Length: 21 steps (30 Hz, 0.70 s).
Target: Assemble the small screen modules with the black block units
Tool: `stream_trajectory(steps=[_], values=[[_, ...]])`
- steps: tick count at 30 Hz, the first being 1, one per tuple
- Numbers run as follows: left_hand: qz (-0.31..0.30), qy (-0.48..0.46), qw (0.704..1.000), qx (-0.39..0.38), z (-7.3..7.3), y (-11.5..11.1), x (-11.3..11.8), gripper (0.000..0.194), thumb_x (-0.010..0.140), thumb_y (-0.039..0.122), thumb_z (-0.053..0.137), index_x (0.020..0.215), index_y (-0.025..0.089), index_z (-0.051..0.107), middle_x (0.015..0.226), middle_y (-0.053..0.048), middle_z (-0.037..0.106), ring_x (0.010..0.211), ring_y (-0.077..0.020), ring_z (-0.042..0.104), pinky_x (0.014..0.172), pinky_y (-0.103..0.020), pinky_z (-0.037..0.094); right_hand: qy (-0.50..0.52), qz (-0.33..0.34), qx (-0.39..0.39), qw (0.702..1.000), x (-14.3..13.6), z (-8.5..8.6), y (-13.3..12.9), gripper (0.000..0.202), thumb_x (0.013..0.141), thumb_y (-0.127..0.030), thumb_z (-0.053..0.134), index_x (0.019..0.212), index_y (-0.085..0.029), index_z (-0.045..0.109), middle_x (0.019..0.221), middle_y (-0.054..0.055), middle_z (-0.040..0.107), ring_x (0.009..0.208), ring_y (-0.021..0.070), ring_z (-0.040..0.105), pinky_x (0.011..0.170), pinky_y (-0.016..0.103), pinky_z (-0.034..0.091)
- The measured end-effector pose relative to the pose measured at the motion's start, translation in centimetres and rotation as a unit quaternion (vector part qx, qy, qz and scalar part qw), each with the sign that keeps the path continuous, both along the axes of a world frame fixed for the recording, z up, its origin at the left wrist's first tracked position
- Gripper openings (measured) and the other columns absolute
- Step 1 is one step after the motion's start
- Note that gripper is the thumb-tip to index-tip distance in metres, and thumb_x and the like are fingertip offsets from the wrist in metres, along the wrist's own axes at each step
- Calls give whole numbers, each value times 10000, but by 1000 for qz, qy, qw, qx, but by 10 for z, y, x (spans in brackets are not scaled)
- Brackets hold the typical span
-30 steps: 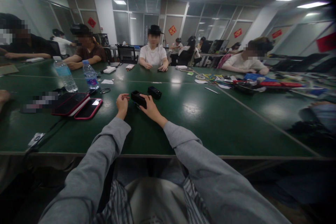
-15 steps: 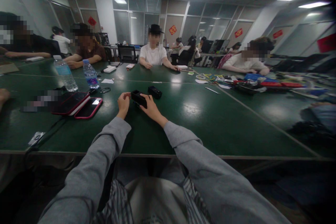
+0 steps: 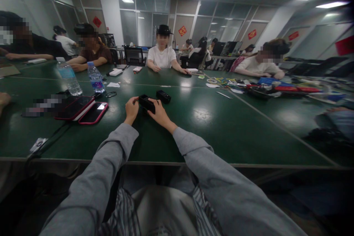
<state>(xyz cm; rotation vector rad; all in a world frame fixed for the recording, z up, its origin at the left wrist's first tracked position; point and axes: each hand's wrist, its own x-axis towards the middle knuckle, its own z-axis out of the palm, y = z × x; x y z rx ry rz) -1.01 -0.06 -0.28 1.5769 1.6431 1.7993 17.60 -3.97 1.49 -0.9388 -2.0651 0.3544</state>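
Observation:
Just above the green table [image 3: 177, 136], in front of me, is a small black boxy device [image 3: 146, 102] with a darker panel on its upper face. My right hand [image 3: 160, 115] grips its right end, thumb and fingers around the sides. At its left end, my left hand [image 3: 131, 109] has its fingers bent, the fingertips against the device's edge. What the left fingertips press on is too small to tell. A second black device [image 3: 163, 96] of similar shape lies on the table just beyond my right hand.
To the left lie a red-edged phone case [image 3: 93, 113] and two water bottles [image 3: 96, 79] standing upright. A thin pen-like item [image 3: 224, 95] and a pile of cables and tools [image 3: 265, 87] are at the right. Several people sit around the table, one person [image 3: 162, 55] opposite.
My left hand has shifted slightly right and closer against the device's left end. My right hand keeps its hold, and the second device stays put.

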Motion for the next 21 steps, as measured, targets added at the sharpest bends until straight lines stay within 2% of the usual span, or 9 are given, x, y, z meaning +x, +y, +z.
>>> stream_trajectory(steps=[6, 12, 17, 21], values=[[16, 34, 999, 2, 1, -1, 0, 341, 766, 89, 460, 993, 179, 698, 1017, -65, 719, 953, -199, 655, 933, -349, 487, 2, -1, -1, 1000, 0, 0, 0, 624, 846, -201, 600, 1406, -298, 343, 1263, 90, 403, 1086, 227, 569, 938, 445, 511], [18, 66, 998, -9, 7, -10, 4, 353, 784, 94, 445, 999, 189, 709, 1051, -51, 722, 992, -186, 649, 941, -329, 478, -11, 0, 0, 1000, 0, -3, 1, 569, 851, -208, 602, 1370, -295, 387, 1237, 80, 419, 1088, 226, 561, 936, 430, 505], [21, 97, 995, -9, 11, -16, 6, 342, 805, 104, 438, 955, 201, 730, 1047, -47, 724, 991, -194, 645, 932, -332, 476, -38, 4, 6, 999, 1, -6, 1, 539, 864, -235, 595, 1367, -254, 402, 1197, 94, 469, 1070, 225, 553, 935, 423, 490], [24, 100, 994, -23, 11, -17, 6, 345, 814, 118, 434, 947, 212, 739, 1041, -41, 731, 987, -198, 650, 932, -340, 473, -76, -25, 15, 997, 1, -6, 4, 513, 867, -274, 605, 1348, -218, 437, 1121, 104, 523, 1043, 240, 544, 913, 428, 481]])
